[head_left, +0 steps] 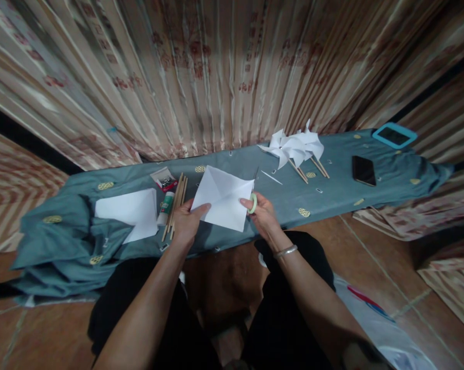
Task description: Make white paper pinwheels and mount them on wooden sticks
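A square sheet of white paper (224,198) with fold creases is held up over the cloth-covered table. My left hand (187,220) pinches its lower left side between thumb and fingers. At the right edge, my right hand (263,211) is closed on a pair of scissors (253,203) with pale green handles. The thumb of that hand lies near the paper, and the dark blades point away from me beside the sheet's right corner. A thin white paper strip (271,177) lies just beyond the scissors.
Left of my hands lie wooden sticks (177,205), a glue stick (165,208), a small box of metal pins (164,180) and white paper sheets (139,210). Paper pinwheels (293,146) on sticks lie right of centre. Farther right are a phone (364,170) and a blue-framed tablet (394,134).
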### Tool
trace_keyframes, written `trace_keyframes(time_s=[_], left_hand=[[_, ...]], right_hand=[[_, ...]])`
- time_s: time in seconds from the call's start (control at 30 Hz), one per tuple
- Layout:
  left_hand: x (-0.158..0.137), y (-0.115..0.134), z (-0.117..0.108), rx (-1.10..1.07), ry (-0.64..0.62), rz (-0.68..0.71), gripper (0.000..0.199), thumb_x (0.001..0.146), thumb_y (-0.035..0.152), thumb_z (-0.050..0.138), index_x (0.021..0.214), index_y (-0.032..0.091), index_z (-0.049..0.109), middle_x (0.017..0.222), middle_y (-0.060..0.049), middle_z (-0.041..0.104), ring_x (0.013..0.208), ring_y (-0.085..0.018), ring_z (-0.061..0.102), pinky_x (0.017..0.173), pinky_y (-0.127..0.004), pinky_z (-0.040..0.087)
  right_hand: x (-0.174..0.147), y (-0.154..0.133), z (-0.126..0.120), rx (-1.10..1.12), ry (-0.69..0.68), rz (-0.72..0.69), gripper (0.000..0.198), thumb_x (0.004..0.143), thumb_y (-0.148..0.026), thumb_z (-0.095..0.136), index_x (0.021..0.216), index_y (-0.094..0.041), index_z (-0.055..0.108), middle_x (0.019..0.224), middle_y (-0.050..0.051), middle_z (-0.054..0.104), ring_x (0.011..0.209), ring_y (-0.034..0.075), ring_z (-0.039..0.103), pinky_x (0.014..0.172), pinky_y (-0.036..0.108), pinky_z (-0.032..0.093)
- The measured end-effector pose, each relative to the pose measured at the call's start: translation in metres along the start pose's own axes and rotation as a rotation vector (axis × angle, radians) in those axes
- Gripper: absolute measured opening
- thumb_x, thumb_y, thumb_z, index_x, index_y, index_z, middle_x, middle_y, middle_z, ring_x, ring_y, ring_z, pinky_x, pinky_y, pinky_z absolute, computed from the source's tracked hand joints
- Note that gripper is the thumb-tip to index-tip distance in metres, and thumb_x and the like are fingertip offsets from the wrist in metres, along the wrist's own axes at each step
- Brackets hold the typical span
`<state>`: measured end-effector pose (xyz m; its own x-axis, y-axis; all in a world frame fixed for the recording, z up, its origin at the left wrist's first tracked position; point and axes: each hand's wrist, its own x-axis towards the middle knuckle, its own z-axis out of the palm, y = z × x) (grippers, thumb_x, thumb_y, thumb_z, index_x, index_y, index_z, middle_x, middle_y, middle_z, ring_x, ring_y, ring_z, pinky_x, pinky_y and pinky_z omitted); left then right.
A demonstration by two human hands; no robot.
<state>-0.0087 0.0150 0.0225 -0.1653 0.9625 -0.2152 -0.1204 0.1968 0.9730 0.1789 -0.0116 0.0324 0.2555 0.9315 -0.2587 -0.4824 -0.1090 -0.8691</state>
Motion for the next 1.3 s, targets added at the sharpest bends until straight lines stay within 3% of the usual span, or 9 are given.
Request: trace_keyframes(time_s=[0.1,0.33,0.5,0.63,0.73,0.9,1.03,1.3], left_hand=[[-0.003,0.003,0.001,-0.113,-0.027,-0.077,0.044,0.047,0.030,0.088,0.085,0.012,0.074,0.076,-0.005,0.075,0.063,-0.017,0.067,0.064,-0.028,0.054],[-0.012,0.020,0.005,-0.379,-0.136,-0.214,0.032,0.060,0.019,0.081,0.089,0.009,0.072,0.084,-0.010,0.076,0.081,-0.022,0.072,0.082,-0.036,0.059],[-0.014,0.020,0.006,-0.538,-0.145,-0.261,0.018,0.074,0.016,0.071,0.092,0.011,0.070,0.090,-0.008,0.076,0.088,-0.020,0.072,0.091,-0.035,0.057],[-0.022,0.015,0.014,-0.554,-0.148,-0.322,0.016,0.076,0.014,0.070,0.092,0.014,0.068,0.095,-0.006,0.075,0.090,-0.017,0.071,0.093,-0.034,0.056],[-0.028,0.012,0.021,-0.512,-0.120,-0.296,0.025,0.072,0.013,0.074,0.096,0.015,0.067,0.102,-0.007,0.074,0.097,-0.019,0.070,0.092,-0.035,0.057],[-0.026,0.020,0.021,-0.440,0.027,-0.171,0.037,0.069,0.008,0.075,0.104,0.017,0.067,0.112,-0.008,0.073,0.109,-0.023,0.067,0.092,-0.036,0.058],[-0.013,0.033,0.009,-0.465,0.112,-0.089,0.031,0.073,0.007,0.072,0.102,0.016,0.068,0.114,-0.008,0.072,0.112,-0.023,0.066,0.094,-0.035,0.057],[0.004,0.042,-0.004,-0.549,0.207,0.038,0.036,0.069,0.006,0.076,0.104,0.015,0.068,0.116,-0.010,0.072,0.111,-0.023,0.067,0.100,-0.038,0.053]], right_hand=[[0.001,-0.001,0.001,0.010,0.010,0.015,0.046,0.042,-0.026,0.090,0.081,-0.019,0.067,0.066,-0.004,0.071,0.053,0.010,0.057,0.049,0.021,0.044],[0.002,-0.001,0.000,0.031,-0.043,0.050,0.038,0.047,-0.028,0.089,0.077,-0.019,0.068,0.070,-0.003,0.073,0.057,0.012,0.063,0.058,0.025,0.054],[0.002,0.000,-0.005,0.061,-0.026,0.029,0.035,0.049,-0.028,0.088,0.077,-0.020,0.068,0.072,-0.002,0.074,0.061,0.014,0.066,0.062,0.027,0.056],[0.002,0.000,-0.008,0.060,-0.023,0.019,0.035,0.051,-0.028,0.088,0.078,-0.020,0.068,0.072,-0.002,0.073,0.063,0.014,0.066,0.063,0.027,0.056],[0.001,0.002,-0.007,0.019,-0.029,0.025,0.035,0.051,-0.031,0.087,0.076,-0.020,0.066,0.068,-0.003,0.070,0.057,0.012,0.062,0.054,0.024,0.051],[-0.005,-0.001,-0.005,-0.104,-0.050,-0.014,0.038,0.053,-0.043,0.087,0.072,-0.019,0.064,0.055,-0.006,0.060,0.046,0.006,0.049,0.039,0.018,0.031],[-0.019,-0.007,-0.012,-0.260,-0.221,0.000,0.048,0.068,-0.059,0.074,0.093,-0.018,0.070,0.070,0.002,0.071,0.056,0.010,0.057,0.045,0.020,0.036],[-0.048,0.004,-0.029,-0.477,-0.584,0.141,0.038,0.072,-0.045,0.078,0.100,-0.019,0.072,0.074,0.000,0.069,0.058,0.009,0.054,0.053,0.021,0.041]])
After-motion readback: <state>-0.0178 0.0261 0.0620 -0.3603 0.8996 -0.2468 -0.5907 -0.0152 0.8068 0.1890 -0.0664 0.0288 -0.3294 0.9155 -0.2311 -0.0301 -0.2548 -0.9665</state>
